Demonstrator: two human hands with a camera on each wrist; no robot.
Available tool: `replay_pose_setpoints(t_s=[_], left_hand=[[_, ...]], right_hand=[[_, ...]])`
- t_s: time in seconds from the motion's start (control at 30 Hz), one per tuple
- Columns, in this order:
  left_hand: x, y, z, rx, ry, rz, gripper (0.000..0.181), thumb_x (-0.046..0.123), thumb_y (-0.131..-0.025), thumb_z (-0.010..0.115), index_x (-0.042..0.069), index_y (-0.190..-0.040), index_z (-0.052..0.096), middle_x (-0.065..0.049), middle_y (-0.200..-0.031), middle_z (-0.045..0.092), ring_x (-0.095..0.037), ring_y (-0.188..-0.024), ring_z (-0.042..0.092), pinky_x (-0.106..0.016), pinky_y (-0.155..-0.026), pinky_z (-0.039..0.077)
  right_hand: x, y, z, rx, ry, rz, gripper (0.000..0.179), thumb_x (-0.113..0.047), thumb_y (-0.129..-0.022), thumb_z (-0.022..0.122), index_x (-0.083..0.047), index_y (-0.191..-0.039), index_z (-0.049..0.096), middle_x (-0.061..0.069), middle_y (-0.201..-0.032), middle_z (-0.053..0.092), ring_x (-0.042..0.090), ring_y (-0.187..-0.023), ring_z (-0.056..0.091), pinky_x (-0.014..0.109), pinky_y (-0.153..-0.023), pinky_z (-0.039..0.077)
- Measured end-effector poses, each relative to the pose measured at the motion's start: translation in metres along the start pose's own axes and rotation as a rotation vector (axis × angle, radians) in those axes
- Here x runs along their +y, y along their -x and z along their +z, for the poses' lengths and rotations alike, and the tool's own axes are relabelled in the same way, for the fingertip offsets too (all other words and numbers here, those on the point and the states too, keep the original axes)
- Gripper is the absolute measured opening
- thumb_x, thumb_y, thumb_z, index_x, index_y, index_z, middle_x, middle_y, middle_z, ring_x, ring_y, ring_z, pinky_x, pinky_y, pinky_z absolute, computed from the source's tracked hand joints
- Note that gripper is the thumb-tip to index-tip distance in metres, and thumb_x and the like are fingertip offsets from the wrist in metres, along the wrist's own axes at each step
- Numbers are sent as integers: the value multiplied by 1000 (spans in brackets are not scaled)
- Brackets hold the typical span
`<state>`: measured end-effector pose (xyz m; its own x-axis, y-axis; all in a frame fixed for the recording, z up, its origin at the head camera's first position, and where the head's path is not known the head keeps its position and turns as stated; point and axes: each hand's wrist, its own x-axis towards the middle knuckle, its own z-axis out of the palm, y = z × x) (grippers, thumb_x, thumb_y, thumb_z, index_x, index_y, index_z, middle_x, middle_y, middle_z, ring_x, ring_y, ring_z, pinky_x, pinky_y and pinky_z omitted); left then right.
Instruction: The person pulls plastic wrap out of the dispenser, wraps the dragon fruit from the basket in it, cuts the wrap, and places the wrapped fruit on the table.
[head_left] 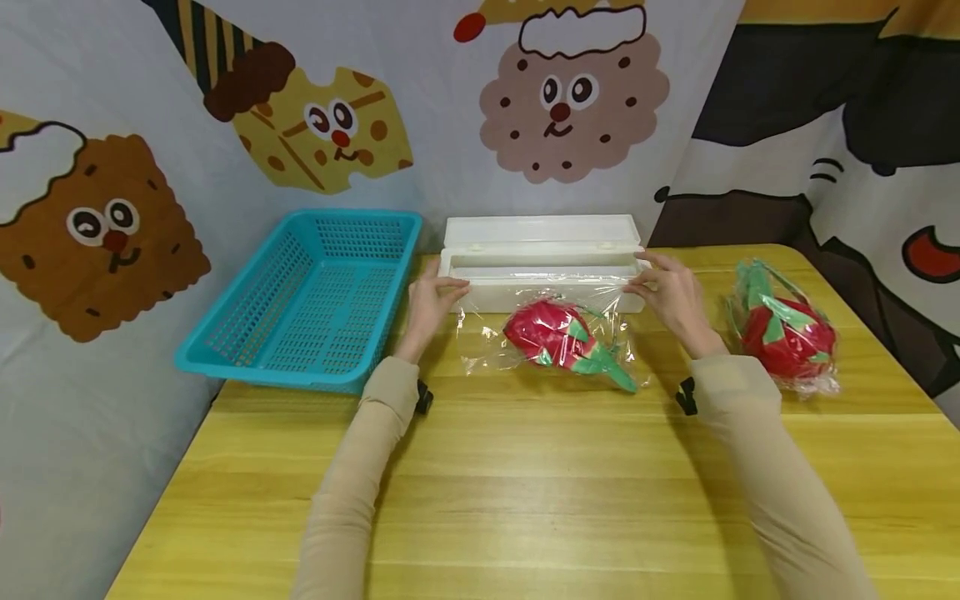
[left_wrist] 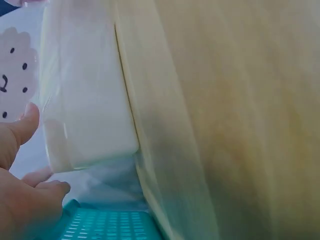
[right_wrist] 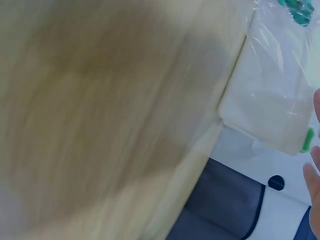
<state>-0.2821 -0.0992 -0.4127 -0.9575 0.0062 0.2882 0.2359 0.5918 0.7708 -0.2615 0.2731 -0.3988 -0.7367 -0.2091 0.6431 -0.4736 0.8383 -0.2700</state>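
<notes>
Between my hands, a clear sheet of plastic film (head_left: 483, 337) spreads in front of a long white box (head_left: 480, 298) with its lid raised. My left hand (head_left: 427, 308) pinches the film by the box's left end, its other fingers spread near the corner. By the right end, my right hand (head_left: 671, 300) pinches the film on that side; only its fingertips (right_wrist: 314, 182) enter the right wrist view. A red toy dragon fruit (head_left: 546, 329) with green leaves lies just before the box, film around it.
A turquoise perforated basket (head_left: 296, 377) stands at the back left, close to my left forearm. Another red dragon fruit (head_left: 783, 342), wrapped in clear plastic, lies to the right of my right hand. Behind the wooden table (head_left: 540, 500) hangs a cloth (head_left: 450, 150) with cartoon biscuits.
</notes>
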Motion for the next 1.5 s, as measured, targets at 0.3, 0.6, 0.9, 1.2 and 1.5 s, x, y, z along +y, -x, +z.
replay_pose_setpoints(t_s=[0.3,0.6,0.9,1.2,1.5], left_hand=[[12,24,-7,11,-16,148,16,11,-85,70,0,-96,74,-18,-123,64,-32,-121,57,-42,-107,43],[17,44,-12,-177,178,94,18,3,-91,60,-4,-105,69,-20,-105,71,-30,-98,69,-37,-85,57],[15,61,-17,-473,179,117,24,12,-90,64,1,-111,69,-15,-113,70,-27,-105,67,-34,-90,55],[30,71,-8,-532,7,262,46,16,-73,81,0,-112,64,-18,-115,67,-34,-108,65,-41,-91,55],[37,69,4,-384,-1,340,22,5,-81,73,-3,-100,66,-16,-91,72,-27,-81,73,-20,-69,58]], right_hand=[[-2,17,-16,-64,-13,-165,12,0,-69,80,1,-76,72,15,-81,71,31,-79,61,45,-68,52],[-2,36,-23,-141,-68,-267,16,3,-65,81,-4,-76,71,10,-80,71,27,-73,66,42,-65,53],[-9,47,-22,-280,-158,-234,16,-5,-65,83,-11,-76,72,13,-109,69,32,-94,67,38,-76,51],[-18,44,-16,-377,-194,-188,19,-2,-70,80,-11,-79,66,11,-93,73,27,-85,69,44,-73,56],[-23,40,-13,-410,-260,-163,17,7,-73,76,-4,-83,68,8,-81,71,24,-75,71,36,-67,59]])
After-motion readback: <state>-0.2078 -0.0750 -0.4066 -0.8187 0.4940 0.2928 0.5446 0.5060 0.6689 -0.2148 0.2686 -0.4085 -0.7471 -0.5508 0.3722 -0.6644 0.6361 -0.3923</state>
